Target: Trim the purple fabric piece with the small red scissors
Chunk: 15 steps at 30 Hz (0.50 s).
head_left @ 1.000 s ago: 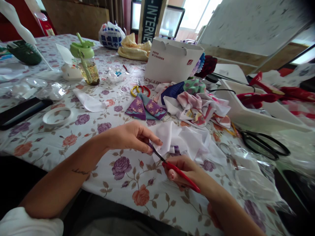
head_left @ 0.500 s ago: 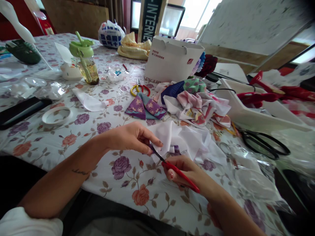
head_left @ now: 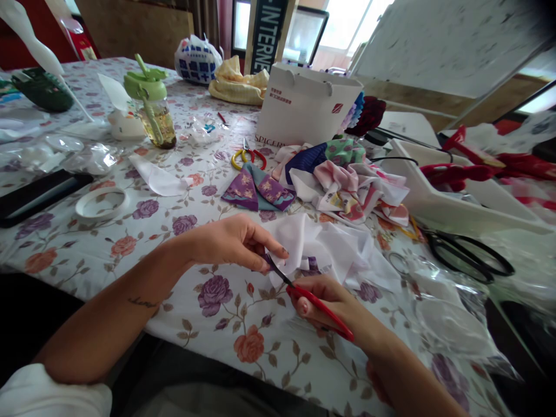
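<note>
My right hand is wrapped round the handles of red-handled scissors, whose dark blades point up and left. Those blades reach the fingertips of my left hand, which pinch the edge of a white cloth. The cloth lies crumpled on the flowered tablecloth and shows a small purple patch near its middle. Behind it rest a purple and teal folded fabric piece and a heap of printed fabric. What exactly lies between the blade tips is too small to tell.
Yellow-and-red-handled scissors, a white paper bag and a green-lidded bottle stand or lie farther back. At left are a tape roll and a black case. Black scissors and a white tray are at right.
The view has shifted very slightly. Both hands, the scissors and the white cloth keep nearly the same positions.
</note>
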Each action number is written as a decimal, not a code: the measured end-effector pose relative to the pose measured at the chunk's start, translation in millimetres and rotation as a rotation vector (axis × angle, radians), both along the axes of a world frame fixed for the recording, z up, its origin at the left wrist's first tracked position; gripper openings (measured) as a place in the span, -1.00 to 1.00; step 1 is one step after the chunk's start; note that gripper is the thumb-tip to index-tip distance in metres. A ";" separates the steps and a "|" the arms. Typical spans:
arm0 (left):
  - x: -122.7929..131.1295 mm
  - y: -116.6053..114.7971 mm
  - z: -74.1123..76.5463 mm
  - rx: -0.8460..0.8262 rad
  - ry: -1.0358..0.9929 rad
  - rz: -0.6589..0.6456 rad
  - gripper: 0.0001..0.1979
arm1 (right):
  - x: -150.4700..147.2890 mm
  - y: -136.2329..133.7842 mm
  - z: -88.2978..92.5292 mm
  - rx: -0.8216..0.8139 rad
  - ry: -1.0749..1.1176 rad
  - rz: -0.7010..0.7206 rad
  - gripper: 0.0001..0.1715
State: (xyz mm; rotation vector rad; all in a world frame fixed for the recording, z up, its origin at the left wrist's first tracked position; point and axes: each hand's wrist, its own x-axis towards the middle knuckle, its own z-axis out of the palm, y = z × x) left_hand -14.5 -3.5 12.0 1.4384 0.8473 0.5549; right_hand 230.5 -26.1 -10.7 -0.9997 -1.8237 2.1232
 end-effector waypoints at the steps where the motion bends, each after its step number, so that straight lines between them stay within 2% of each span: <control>1: -0.3 0.3 -0.4 0.003 0.002 -0.003 -0.62 | 0.0 0.1 -0.2 0.003 0.002 0.000 -0.36; 15: -0.6 1.0 -1.0 0.012 -0.008 -0.016 -0.62 | -1.3 0.1 0.4 -0.006 -0.032 -0.022 -0.36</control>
